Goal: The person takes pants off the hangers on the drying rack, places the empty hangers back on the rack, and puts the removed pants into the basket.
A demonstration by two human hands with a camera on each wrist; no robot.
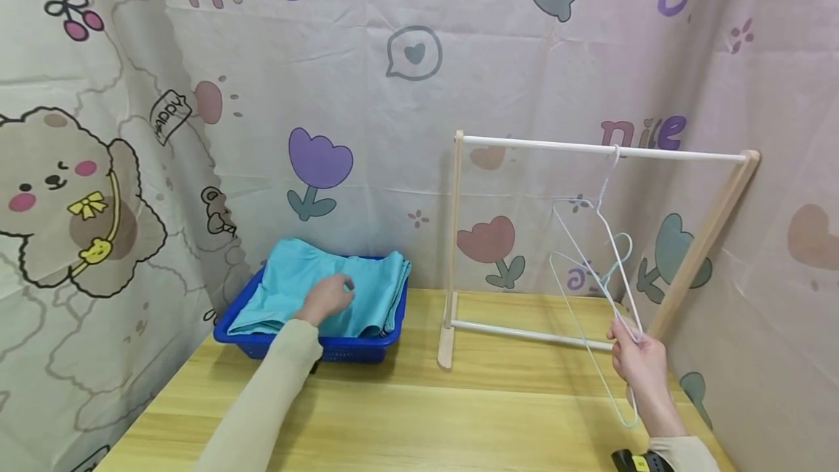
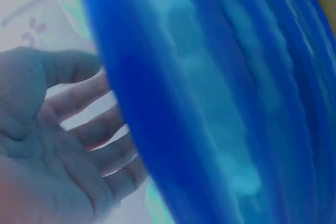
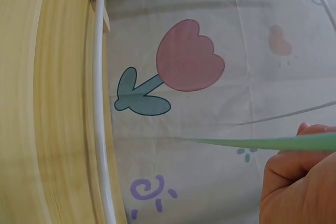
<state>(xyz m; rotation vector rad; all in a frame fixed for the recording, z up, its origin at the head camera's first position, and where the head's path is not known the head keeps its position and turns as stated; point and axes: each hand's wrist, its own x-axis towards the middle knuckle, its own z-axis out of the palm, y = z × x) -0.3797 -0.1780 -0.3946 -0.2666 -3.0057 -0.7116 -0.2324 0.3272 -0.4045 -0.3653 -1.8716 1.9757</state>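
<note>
Above the folded turquoise cloth (image 1: 373, 282), my left hand (image 1: 325, 299) hovers with loosely bent, spread fingers and holds nothing. The cloth lies in a blue plastic basket (image 1: 314, 350) at the left of the table. In the left wrist view, the basket's blurred wall covers the fingertips, so contact cannot be judged. My right hand (image 1: 641, 366) grips a pale green hanger (image 1: 604, 280) by its side, tilted, in front of the rack. A white hanger (image 1: 606, 179) hangs from the rack's top rail, its lower corner close by the right fingers; whether they touch is unclear.
A small clothes rack (image 1: 603, 148) with wooden sides and white rails stands at the back right of the wooden table (image 1: 426, 414). Printed fabric (image 1: 393, 137) encloses the back and sides. A dark band (image 1: 639, 461) sits on my right wrist.
</note>
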